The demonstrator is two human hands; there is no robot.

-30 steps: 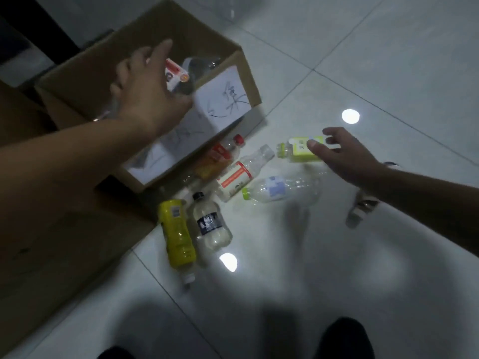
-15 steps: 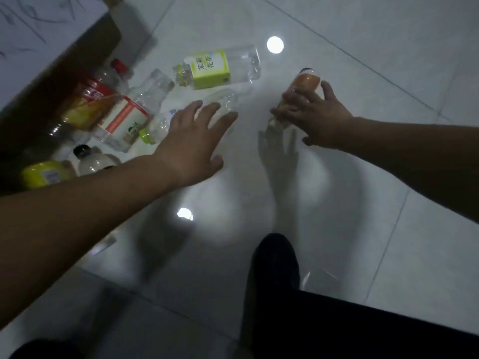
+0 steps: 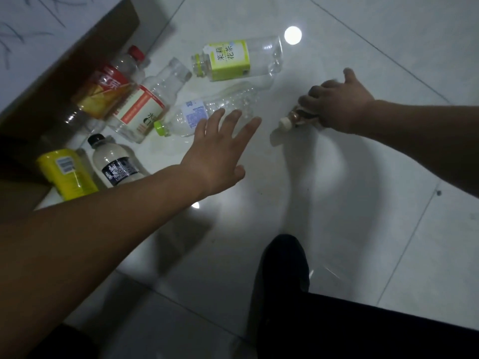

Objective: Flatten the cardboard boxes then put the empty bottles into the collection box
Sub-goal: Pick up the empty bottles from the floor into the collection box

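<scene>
Several empty bottles lie on the white tiled floor beside the cardboard collection box [image 3: 98, 53] at the upper left. My left hand [image 3: 217, 156] hovers open, fingers spread, just over the clear bottle with a green cap [image 3: 207, 115]. My right hand [image 3: 337, 104] is closed around a small brownish bottle with a white cap [image 3: 291, 120], lifted slightly off the floor. Above lies a green-labelled clear bottle [image 3: 233, 60]. Further left are a clear bottle with an orange-white label [image 3: 147, 104], a red-capped bottle [image 3: 114, 81], a milky bottle with a black cap [image 3: 114, 164] and a yellow bottle [image 3: 64, 174].
My dark trouser leg and foot [image 3: 282, 268] stand on the floor at the bottom centre. A white paper with scribbles [image 3: 39, 35] is stuck on the box's side. Flattened brown cardboard [image 3: 18, 198] lies at the left edge. Ceiling lights reflect on the glossy tiles.
My right hand has picked the small brownish bottle up and turned it cap-leftward. My left hand has stayed spread over the clear green-capped bottle, shifting slightly.
</scene>
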